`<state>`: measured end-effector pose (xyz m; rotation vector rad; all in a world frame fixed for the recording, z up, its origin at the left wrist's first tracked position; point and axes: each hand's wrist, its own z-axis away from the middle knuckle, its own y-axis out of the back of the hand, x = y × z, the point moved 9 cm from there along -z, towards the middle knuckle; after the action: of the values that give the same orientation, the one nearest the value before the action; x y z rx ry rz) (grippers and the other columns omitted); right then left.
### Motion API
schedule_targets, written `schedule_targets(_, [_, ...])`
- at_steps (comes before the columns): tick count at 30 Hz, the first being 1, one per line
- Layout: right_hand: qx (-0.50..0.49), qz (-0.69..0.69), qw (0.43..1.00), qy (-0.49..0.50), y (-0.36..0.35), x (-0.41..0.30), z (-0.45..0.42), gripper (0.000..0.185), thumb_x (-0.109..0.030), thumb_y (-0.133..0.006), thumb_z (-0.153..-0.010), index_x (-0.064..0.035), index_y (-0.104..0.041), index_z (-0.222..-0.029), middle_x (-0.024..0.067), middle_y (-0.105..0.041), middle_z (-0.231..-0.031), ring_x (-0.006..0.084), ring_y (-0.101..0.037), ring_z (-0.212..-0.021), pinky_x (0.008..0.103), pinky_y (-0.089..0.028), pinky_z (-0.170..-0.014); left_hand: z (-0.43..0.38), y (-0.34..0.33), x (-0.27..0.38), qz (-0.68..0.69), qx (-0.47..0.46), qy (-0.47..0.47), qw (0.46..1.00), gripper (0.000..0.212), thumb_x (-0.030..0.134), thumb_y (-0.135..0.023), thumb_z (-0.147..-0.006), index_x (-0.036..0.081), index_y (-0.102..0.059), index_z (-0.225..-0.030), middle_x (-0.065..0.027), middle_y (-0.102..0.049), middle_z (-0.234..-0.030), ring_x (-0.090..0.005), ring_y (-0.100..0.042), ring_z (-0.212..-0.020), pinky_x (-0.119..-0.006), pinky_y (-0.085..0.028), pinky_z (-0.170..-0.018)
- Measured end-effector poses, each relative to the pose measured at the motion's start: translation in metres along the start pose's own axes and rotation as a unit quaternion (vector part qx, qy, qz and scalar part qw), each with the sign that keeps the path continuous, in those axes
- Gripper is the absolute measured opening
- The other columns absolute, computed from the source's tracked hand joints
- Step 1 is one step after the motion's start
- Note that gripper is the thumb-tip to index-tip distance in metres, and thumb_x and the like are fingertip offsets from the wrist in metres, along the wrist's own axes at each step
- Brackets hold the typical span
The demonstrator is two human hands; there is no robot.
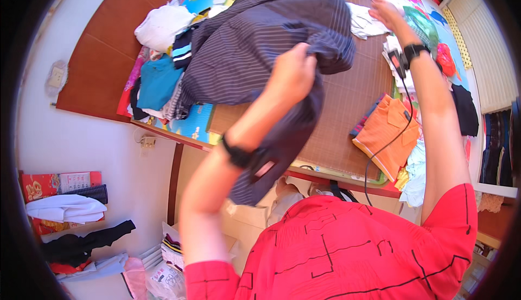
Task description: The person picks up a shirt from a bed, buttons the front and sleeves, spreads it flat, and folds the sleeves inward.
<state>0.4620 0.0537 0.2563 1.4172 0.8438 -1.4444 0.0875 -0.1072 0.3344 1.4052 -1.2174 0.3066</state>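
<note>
My left hand (294, 72) grips a bunched part of a dark pinstriped garment (240, 47), probably a shirt. The garment spreads across the bed mat (346, 108), and one end hangs past the bed's front edge. My right hand (386, 13) is held off to the right with its fingers apart and no cloth visible in them. Close to it lies a white garment (364, 21). A black strap (416, 51) with a cable wraps my right wrist, and a black band (236, 151) circles my left.
A folded orange polo shirt (388, 133) lies at the mat's right side. Piled clothes, including a teal garment (160, 82) and a white one (163, 27), sit to the left. Green see-through plastic (421, 25) is at the right. The wooden headboard (106, 43) borders the left wall.
</note>
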Motion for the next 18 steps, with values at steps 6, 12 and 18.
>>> schedule_targets(6, [0.001, 0.051, 0.998, -0.046, 0.089, 0.137, 0.168, 0.037, -0.021, -0.06, -0.089, -0.0049, -0.055, -0.122, 0.0026, -0.063, -0.095, 0.0082, -0.058, -0.073, 0.0216, -0.046, -0.062, 0.032, -0.262, -0.087, 0.048, -0.176, -0.012, 0.983, 0.061, 0.025, -0.066, -0.083, 0.002, -0.042, -0.134, -0.0315, -0.034, -0.14, -0.0419, -0.035, -0.13, -0.044, -0.032, -0.106])
schedule_targets(12, [-0.045, 0.029, 0.984, -0.172, 0.089, 0.267, 0.373, 0.024, -0.017, -0.057, -0.091, -0.0035, -0.057, -0.112, 0.0027, -0.063, -0.098, 0.0102, -0.061, -0.079, 0.0246, -0.05, -0.067, 0.127, -0.176, -0.194, -0.146, -0.164, -0.057, 0.974, 0.047, 0.008, -0.067, -0.076, 0.006, -0.056, -0.122, -0.0227, -0.044, -0.134, -0.0391, -0.041, -0.125, -0.044, -0.036, -0.104])
schedule_targets(18, [-0.115, 0.028, 0.933, -0.339, 0.028, 0.335, 0.479, 0.026, -0.021, -0.063, -0.088, -0.0026, -0.058, -0.106, 0.0053, -0.064, -0.087, 0.0107, -0.061, -0.073, 0.0249, -0.05, -0.061, 0.186, -0.055, -0.257, -0.264, -0.194, 0.012, 0.945, 0.067, 0.017, -0.078, -0.066, 0.01, -0.05, -0.127, -0.022, -0.04, -0.136, -0.0401, -0.041, -0.123, -0.045, -0.036, -0.103])
